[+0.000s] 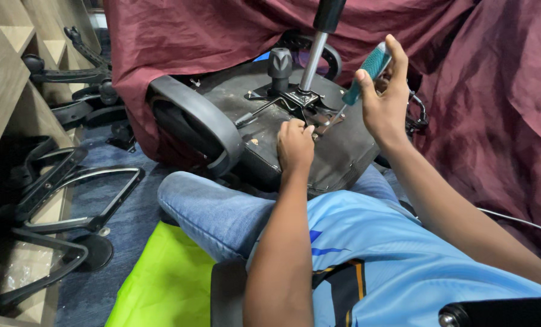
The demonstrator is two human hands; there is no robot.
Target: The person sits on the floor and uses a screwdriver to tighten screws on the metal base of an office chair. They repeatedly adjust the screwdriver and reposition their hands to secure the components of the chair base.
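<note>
Upturned chair seat point(295, 145) resting on the lap, underside up, against maroon cloth point(488, 91). Metal mechanism plate point(298, 100) at seat centre, gas cylinder point(316, 48) rising from it. Left hand point(295, 145) on the seat just below the plate, fingers curled together. Right hand point(382, 100) right of the plate, clamped on a teal-handled screwdriver point(364, 75), tip angled down at the plate edge.

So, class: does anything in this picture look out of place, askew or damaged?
Yes. The office chair seat lies overturned across the person's lap, underside and gas cylinder pointing up. Loose armrests lie scattered on the floor. The right hand holds a screwdriver.
</note>
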